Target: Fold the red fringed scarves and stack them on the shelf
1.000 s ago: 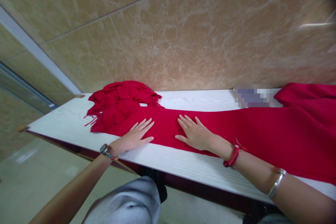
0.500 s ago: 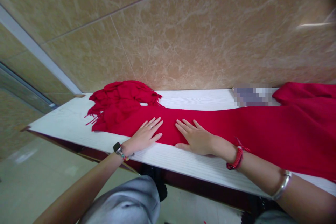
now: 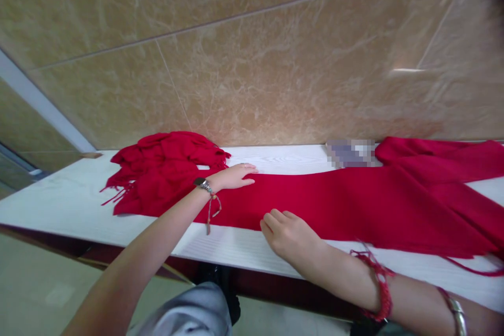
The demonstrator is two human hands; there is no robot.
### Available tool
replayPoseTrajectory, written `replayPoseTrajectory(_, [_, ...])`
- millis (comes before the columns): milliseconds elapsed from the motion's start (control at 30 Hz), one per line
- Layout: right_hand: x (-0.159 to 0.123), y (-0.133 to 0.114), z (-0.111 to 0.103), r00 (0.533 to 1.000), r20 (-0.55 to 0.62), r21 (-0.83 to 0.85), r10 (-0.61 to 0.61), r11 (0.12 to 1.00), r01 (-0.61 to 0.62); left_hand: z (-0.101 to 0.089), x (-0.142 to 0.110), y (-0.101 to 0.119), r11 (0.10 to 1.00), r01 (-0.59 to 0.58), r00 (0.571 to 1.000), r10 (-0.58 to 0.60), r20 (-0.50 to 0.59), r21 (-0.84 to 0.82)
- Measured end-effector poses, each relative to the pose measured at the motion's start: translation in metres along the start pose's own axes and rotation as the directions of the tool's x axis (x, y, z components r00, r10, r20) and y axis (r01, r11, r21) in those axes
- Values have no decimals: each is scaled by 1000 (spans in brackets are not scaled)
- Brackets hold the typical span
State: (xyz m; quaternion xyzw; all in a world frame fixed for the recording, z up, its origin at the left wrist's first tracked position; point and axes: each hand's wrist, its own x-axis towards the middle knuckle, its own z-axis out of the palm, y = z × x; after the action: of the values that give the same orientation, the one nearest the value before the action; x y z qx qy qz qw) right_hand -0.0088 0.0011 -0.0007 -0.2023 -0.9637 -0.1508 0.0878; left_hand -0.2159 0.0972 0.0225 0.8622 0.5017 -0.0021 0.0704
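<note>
A long red scarf [image 3: 315,199] lies spread along the white tabletop, with its fringed left part heaped in loose folds. My left hand [image 3: 236,176] is open on the scarf's far edge, fingers stretched to the right. At the near edge, my right hand [image 3: 289,233] is closed, its fingers curled on the scarf's border; the fingertips are partly hidden. A dark watch and a beaded bracelet are on my left wrist. My right forearm has a red braided bracelet and a silver bangle.
A marbled tile wall [image 3: 252,73] rises right behind the white table [image 3: 47,199]. A blurred-out flat item [image 3: 350,153] lies against the wall. More red cloth [image 3: 441,160] is folded loosely at the right. My knee shows below the table's front edge.
My left hand has moved from the middle of the scarf to its far edge. My right hand, flat before, has curled closed at the near edge. The view has shifted to the right.
</note>
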Motion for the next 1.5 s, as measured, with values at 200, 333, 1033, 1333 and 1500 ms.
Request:
replayPoseTrajectory(200, [-1, -5, 7, 997, -65, 7, 39, 999, -38, 8, 54, 2, 998, -27, 1000, 28, 7, -62])
replayPoseTrajectory(333, [-6, -4, 1, 998, -29, -11, 48, 999, -48, 8, 65, -4, 995, -3, 999, 8, 40, -104])
replayPoseTrajectory(1033, [-10, 8, 19, 980, -198, -25, 3, 1000, -8, 15, 74, -18, 907, 73, 996, -49, 68, -414])
replayPoseTrajectory(1333, [-11, 15, 10, 930, -368, -125, 5, 991, -55, 4, 73, -21, 747, 91, 989, -145, -27, -659])
replayPoseTrajectory(1500, [-24, 30, -20, 868, -496, -165, 25, 979, -123, -17, 77, -4, 628, 6, 980, -160, -121, -778])
